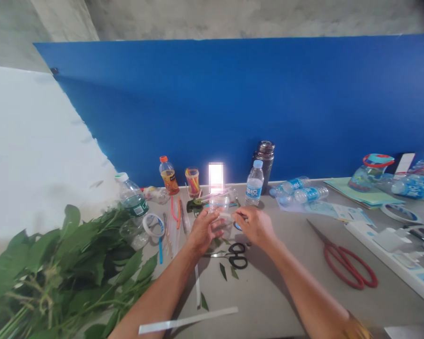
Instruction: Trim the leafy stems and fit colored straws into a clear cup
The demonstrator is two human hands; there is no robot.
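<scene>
My left hand [202, 231] is curled against a clear plastic cup-like piece [219, 203], seemingly the cut part of a bottle, and steadies it. Between finger and thumb, my right hand [255, 227] pinches one end of a narrow white strip [225, 215] that runs across the front of the clear piece. Whether the strip sticks to the plastic I cannot tell. Just below the hands lie black-handled scissors [237, 255], with small cut leaf bits [223, 271] around them. A longer white strip [189, 321] crosses over my left forearm near the front edge.
Leafy branches [67, 263] fill the left side. Behind stand an orange-capped bottle [168, 176], a cup of coloured sticks [192, 182], a water bottle [255, 184] and a dark flask [266, 160]. Large red-handled scissors [349, 263] and a power strip [395, 261] lie at right.
</scene>
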